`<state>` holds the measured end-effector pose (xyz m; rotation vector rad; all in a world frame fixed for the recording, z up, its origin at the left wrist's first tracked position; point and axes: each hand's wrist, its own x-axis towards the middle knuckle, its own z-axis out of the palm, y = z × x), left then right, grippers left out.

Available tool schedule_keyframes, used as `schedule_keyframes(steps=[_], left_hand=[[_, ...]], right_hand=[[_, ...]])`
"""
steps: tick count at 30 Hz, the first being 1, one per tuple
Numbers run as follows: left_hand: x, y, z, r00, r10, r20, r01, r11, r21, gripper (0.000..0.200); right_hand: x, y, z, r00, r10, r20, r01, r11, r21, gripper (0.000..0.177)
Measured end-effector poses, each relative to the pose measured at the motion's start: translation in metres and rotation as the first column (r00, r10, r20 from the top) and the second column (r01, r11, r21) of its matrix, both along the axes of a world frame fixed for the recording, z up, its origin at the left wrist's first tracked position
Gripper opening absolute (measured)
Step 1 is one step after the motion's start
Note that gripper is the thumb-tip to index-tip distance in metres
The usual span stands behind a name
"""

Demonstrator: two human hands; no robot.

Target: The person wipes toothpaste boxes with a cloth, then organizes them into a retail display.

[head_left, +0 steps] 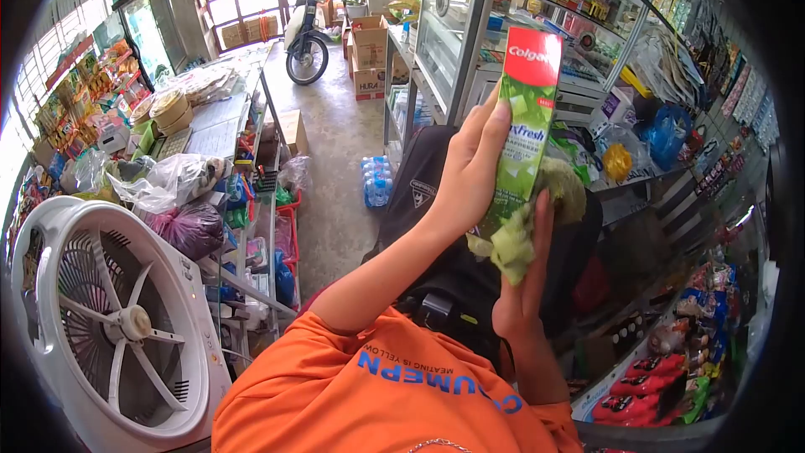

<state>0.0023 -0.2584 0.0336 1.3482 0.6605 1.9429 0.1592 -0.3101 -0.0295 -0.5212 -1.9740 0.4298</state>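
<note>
Raised in front of my chest is a green and red Colgate toothpaste box, tilted slightly, its printed front toward me. My left hand grips it along its left side, with the fingers partly hidden behind it. A pale green cloth is bunched against the lower end of the box. My right hand holds this cloth from below, fingers pointing up and pressed to it. Another part of the fuzzy cloth shows behind the box on the right. Just beyond my hands lies a black backpack.
A large white fan stands at my left, beside a cluttered table. Glass display cabinets rise ahead on the right. Packed water bottles sit on the floor; farther back are cardboard boxes and a motorbike. Snack packets lie right.
</note>
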Motion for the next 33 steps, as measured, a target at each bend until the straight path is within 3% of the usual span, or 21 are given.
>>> schedule_keyframes(steps=[1, 4, 6, 9, 10, 12, 13, 15, 18, 23, 25, 28, 33], left_hand=[[0.003, -0.005, -0.004, 1.0, -0.001, 0.0, 0.001, 1.0, 0.004, 0.053], [0.011, -0.028, -0.019, 0.947, 0.163, -0.275, -0.153, 0.987, 0.057, 0.051], [0.017, -0.043, -0.026, 0.943, 0.131, -0.305, -0.127, 0.991, 0.031, 0.05], [0.015, -0.05, -0.031, 0.947, 0.118, -0.298, -0.112, 0.993, 0.038, 0.049], [0.013, -0.05, -0.033, 0.948, 0.143, -0.283, -0.128, 0.989, 0.071, 0.048], [0.001, -0.049, -0.033, 0.96, 0.177, -0.215, -0.185, 0.983, -0.017, 0.042], [-0.008, -0.049, -0.032, 0.951, 0.227, -0.211, -0.244, 0.968, -0.059, 0.042], [-0.025, -0.053, -0.023, 0.988, 0.153, 0.001, -0.151, 0.978, -0.141, 0.044], [-0.05, -0.056, -0.025, 0.982, 0.16, 0.104, -0.14, 0.974, -0.177, 0.049], [-0.061, -0.067, -0.04, 0.99, 0.074, 0.121, -0.051, 0.982, -0.18, 0.048], [-0.054, -0.068, -0.049, 0.995, 0.012, 0.097, 0.004, 0.987, -0.161, 0.048], [-0.041, -0.069, -0.061, 0.993, -0.1, 0.055, 0.108, 0.982, -0.158, 0.049], [-0.037, -0.069, -0.073, 0.989, -0.095, 0.117, 0.118, 0.971, -0.209, 0.049]], right_hand=[[0.001, 0.002, 0.004, 1.0, -0.012, -0.019, 0.012, 1.0, -0.003, 0.067], [0.001, 0.011, 0.022, 0.991, -0.019, -0.132, 0.012, 0.998, -0.056, 0.069], [-0.005, 0.02, 0.033, 0.938, 0.028, -0.346, -0.078, 0.988, -0.133, 0.08], [-0.01, 0.023, 0.043, 0.901, 0.084, -0.426, -0.166, 0.973, -0.158, 0.078], [-0.014, 0.019, 0.043, 0.906, 0.139, -0.4, -0.224, 0.959, -0.174, 0.075], [-0.025, 0.0, 0.034, 0.932, 0.019, -0.363, -0.113, 0.964, -0.239, 0.074], [-0.028, -0.005, 0.022, 0.97, 0.034, -0.24, -0.074, 0.985, -0.156, 0.073], [-0.034, -0.016, -0.001, 0.999, 0.031, 0.024, -0.032, 0.999, 0.021, 0.072], [-0.047, -0.038, -0.017, 0.989, 0.119, 0.092, -0.113, 0.991, -0.065, 0.074], [-0.063, -0.038, -0.007, 0.991, 0.111, 0.072, -0.102, 0.988, -0.119, 0.074], [-0.061, -0.026, 0.002, 0.996, 0.011, 0.092, -0.015, 0.999, 0.046, 0.073], [-0.054, -0.019, 0.011, 0.997, -0.044, 0.067, 0.041, 0.998, 0.044, 0.072], [-0.052, -0.031, -0.005, 0.988, -0.106, 0.116, 0.107, 0.994, 0.0, 0.073]])
